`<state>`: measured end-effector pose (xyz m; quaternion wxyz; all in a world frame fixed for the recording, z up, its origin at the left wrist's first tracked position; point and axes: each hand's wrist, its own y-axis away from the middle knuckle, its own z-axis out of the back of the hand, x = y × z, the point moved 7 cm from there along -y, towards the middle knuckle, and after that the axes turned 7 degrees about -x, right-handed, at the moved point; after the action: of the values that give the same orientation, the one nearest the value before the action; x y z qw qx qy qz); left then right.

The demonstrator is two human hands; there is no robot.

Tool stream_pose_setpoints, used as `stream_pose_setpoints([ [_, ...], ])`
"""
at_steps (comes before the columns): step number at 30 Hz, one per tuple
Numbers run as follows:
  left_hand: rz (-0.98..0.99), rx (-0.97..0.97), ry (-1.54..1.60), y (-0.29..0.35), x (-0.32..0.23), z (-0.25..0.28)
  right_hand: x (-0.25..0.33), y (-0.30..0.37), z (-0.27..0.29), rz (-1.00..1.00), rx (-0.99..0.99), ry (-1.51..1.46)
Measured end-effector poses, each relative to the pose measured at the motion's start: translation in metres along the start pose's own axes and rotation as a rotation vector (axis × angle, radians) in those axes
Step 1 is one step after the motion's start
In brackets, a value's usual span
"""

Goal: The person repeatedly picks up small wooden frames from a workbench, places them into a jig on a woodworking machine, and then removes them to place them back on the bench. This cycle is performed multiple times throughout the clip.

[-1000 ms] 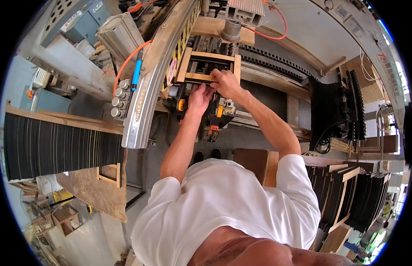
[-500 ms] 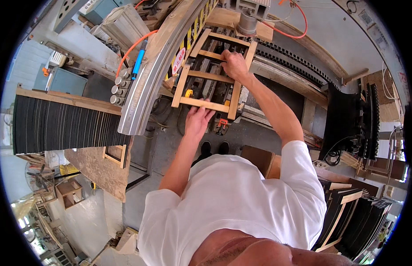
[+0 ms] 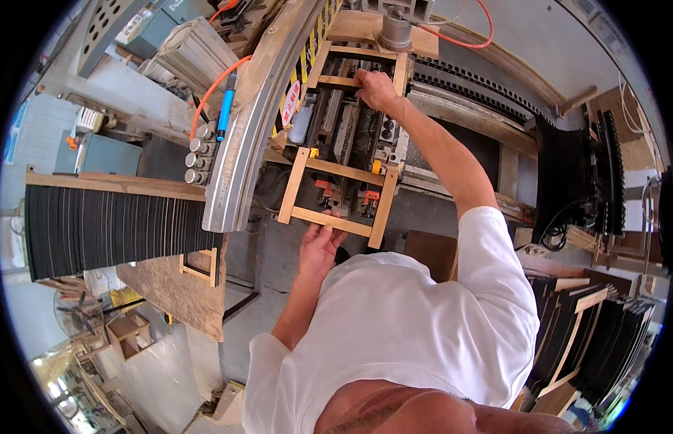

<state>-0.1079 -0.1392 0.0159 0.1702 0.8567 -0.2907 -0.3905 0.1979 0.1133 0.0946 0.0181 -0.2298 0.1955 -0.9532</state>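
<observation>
My left hand (image 3: 320,246) is closed on the near bar of a small wooden frame (image 3: 294,184), fingers under the bar and thumb by its edge. This frame is four-sided and light-coloured, and its far side still lies over the machine bed (image 3: 346,130). Farther off, a second wooden frame (image 3: 362,53) rests on the bed beneath a grey cylindrical machine head (image 3: 396,32). My right hand (image 3: 376,91) pinches that frame's near bar, its fingertips partly hidden. A gap showing rails and metal parts separates the two frames.
A metal beam (image 3: 253,108) with a yellow-black striped strip runs along the left. Beyond it stands a long row of black-edged frames (image 3: 119,228). Red clamps (image 3: 368,202) sit under the near frame. More dark frames (image 3: 568,333) stack at the lower right.
The near frame has come toward me with my left hand, widening the gap between the frames. My right hand stays on the far frame. The whole view has shifted slightly.
</observation>
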Motion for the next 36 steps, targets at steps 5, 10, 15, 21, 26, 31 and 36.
stream_pose_setpoints([
  [5, 0.006, -0.016, -0.089, 0.009, -0.010, 0.019, -0.008, -0.017, 0.001, 0.024, 0.031, 0.219],
  [10, -0.028, -0.006, -0.142, 0.016, -0.017, 0.049, 0.009, -0.023, 0.007, 0.149, 0.004, 0.495],
  [15, 0.030, -0.073, -0.101, 0.020, -0.016, 0.090, 0.010, -0.018, 0.013, 0.135, -0.042, 0.674],
  [21, 0.035, -0.142, -0.175, 0.014, -0.018, 0.124, 0.018, -0.021, 0.015, 0.121, -0.027, 0.799],
  [26, -0.032, -0.191, -0.218, 0.010, -0.023, 0.127, 0.021, -0.021, 0.016, 0.127, -0.011, 0.850],
  [31, -0.078, -0.224, -0.191, 0.001, -0.012, 0.123, 0.010, -0.022, 0.012, 0.139, 0.054, 0.743],
  [36, -0.081, -0.248, -0.200, -0.004, 0.011, 0.124, 0.009, -0.029, 0.014, 0.122, 0.151, 0.637],
])
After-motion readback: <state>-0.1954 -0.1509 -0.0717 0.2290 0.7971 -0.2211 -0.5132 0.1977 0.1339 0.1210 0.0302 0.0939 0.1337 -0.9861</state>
